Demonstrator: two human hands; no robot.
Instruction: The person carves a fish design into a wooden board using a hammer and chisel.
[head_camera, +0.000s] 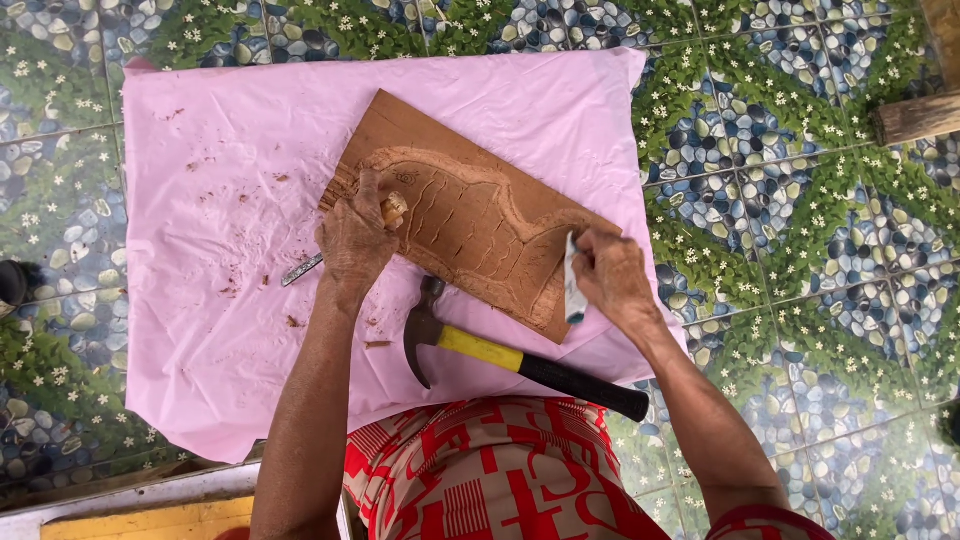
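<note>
Pink sheet (200, 300) spread over the patterned tile floor (800, 150), w/ reddish shavings scattered on its left part. On it, right of centre, lies the wooden carving board (470, 215), a brown slab w/ a curvy relief cut in. Its long axis runs diagonal, from far-left down to near-right, so the far end sits by the left hand and the near corner by the right.

Hammer (500, 350) lies just near of the board, steel head to the left, yellow-and-black handle pointing right and nearer, roughly parallel to the board's long edge. Nobody's holding it; it sits between the two forearms, head closer to the left hand.

Left hand (355, 240) is curled shut round a chisel (300, 268), pale handle end poking out over the board's left edge, metal blade sticking out near-left onto the sheet. Wrist bent, forearm coming straight up from near.

Right hand (615, 280) pinches a small whitish strip (573, 285), prob. sandpaper or a blade, can't tell, at the board's near-right corner, forearm angled in from the near right.
</note>
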